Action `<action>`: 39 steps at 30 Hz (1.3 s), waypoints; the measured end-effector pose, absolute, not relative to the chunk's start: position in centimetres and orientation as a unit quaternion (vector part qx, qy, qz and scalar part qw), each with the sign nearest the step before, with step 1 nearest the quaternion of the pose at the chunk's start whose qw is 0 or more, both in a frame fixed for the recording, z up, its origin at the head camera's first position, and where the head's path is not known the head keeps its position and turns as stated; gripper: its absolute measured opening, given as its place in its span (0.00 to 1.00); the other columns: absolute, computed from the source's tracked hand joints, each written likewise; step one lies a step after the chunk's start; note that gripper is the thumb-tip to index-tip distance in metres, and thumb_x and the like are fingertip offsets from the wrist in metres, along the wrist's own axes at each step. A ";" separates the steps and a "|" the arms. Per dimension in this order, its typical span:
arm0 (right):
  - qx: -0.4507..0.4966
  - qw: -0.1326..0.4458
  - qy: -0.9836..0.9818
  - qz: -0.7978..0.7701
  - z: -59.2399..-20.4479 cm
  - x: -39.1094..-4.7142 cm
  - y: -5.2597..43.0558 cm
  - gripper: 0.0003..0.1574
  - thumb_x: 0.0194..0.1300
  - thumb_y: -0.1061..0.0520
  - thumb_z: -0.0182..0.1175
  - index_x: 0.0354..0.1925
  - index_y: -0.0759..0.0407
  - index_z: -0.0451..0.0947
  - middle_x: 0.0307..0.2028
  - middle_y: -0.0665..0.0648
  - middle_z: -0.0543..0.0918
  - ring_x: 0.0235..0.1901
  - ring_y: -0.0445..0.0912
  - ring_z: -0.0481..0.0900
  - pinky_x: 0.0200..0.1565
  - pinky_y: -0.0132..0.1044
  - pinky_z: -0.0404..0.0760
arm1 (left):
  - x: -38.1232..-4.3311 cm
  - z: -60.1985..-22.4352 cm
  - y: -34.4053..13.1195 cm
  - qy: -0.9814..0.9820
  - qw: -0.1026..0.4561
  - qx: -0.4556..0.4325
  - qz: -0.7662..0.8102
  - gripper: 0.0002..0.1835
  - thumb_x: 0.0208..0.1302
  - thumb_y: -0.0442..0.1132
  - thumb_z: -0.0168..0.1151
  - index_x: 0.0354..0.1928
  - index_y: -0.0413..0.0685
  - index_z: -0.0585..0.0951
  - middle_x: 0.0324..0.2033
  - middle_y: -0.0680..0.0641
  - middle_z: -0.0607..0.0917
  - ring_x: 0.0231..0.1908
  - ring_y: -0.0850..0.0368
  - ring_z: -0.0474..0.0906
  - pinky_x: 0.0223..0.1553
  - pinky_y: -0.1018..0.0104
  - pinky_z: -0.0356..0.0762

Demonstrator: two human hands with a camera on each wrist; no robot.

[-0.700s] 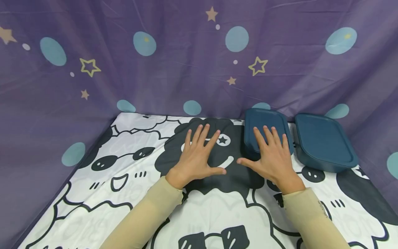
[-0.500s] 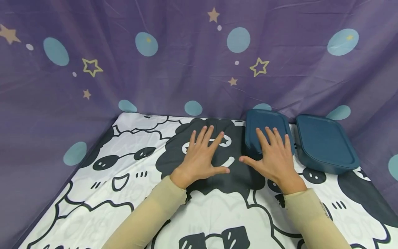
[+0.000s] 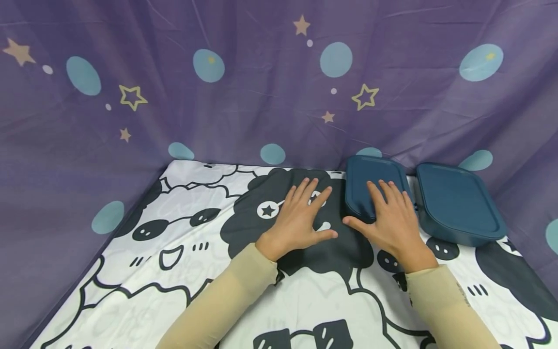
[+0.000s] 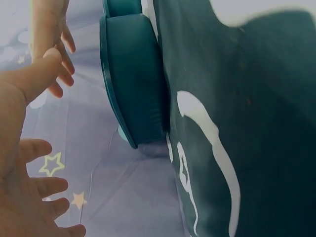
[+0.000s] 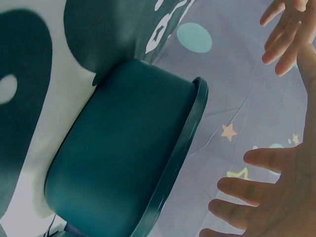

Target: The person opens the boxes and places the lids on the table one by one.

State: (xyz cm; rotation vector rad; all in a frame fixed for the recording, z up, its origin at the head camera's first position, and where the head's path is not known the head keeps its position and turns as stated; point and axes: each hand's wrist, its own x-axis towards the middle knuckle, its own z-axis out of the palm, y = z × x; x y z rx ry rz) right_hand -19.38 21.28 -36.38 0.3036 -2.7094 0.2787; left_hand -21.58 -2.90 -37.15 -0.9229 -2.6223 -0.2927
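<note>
"Straight ahead, a purple curtain (image 3: 270, 109) fills the whole back and wraps round the left side, creases everywhere!"

"And what a print: pale blue ovals (image 3: 336, 59), stars (image 3: 302, 25), some solid, some only outlined"

"Down below, the white tablecloth (image 3: 314, 295) runs right up to it, cartoon faces (image 3: 176, 237) all over, several wearing dark glasses (image 3: 150, 230)!"

"Soft light too, paler streaks along those folds"

Free way over printed cloth (image 3: 144, 266) left of two obstacles: left blue box (image 3: 364, 177) and right blue box (image 3: 459, 201).

Draped-off spot, kind of room unclear, purple star-print curtain (image 3: 261, 111), cartoon-face cloth (image 3: 314, 298) spread before it
</note>
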 end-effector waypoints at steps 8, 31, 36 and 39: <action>0.107 0.197 -0.966 0.129 -36.3 -19.3 22.5 0.59 0.56 0.23 0.53 0.69 0.61 0.59 0.67 0.69 0.59 0.68 0.65 0.52 0.65 0.62 0.48 | -21.9 -37.4 -0.9 -0.923 0.155 -0.330 -0.126 0.48 0.53 0.72 0.57 0.73 0.59 0.58 0.72 0.44 0.54 0.73 0.47 0.40 0.68 0.45 0.48; 0.048 0.172 -0.962 0.206 -35.9 -19.5 26.4 0.54 0.62 0.28 0.52 0.70 0.63 0.56 0.67 0.71 0.58 0.63 0.70 0.57 0.55 0.70 0.57 | -23.6 -37.1 3.7 -0.910 0.119 -0.330 -0.221 0.35 0.64 0.60 0.56 0.70 0.54 0.65 0.69 0.45 0.62 0.69 0.49 0.55 0.65 0.53 0.59; 0.038 0.160 -0.959 0.231 -36.0 -19.8 27.2 0.55 0.62 0.29 0.52 0.71 0.64 0.53 0.67 0.73 0.57 0.63 0.71 0.56 0.55 0.71 0.56 | -23.8 -37.3 4.4 -0.907 0.115 -0.321 -0.245 0.32 0.65 0.55 0.57 0.68 0.52 0.67 0.67 0.45 0.65 0.67 0.51 0.60 0.62 0.54 0.64; 0.030 0.154 -0.958 0.240 -36.1 -19.9 27.6 0.57 0.63 0.30 0.52 0.73 0.64 0.49 0.67 0.74 0.56 0.63 0.72 0.55 0.55 0.71 0.55 | -23.9 -37.6 5.0 -0.907 0.116 -0.313 -0.257 0.31 0.65 0.53 0.58 0.67 0.50 0.68 0.66 0.46 0.67 0.64 0.53 0.64 0.61 0.58 0.66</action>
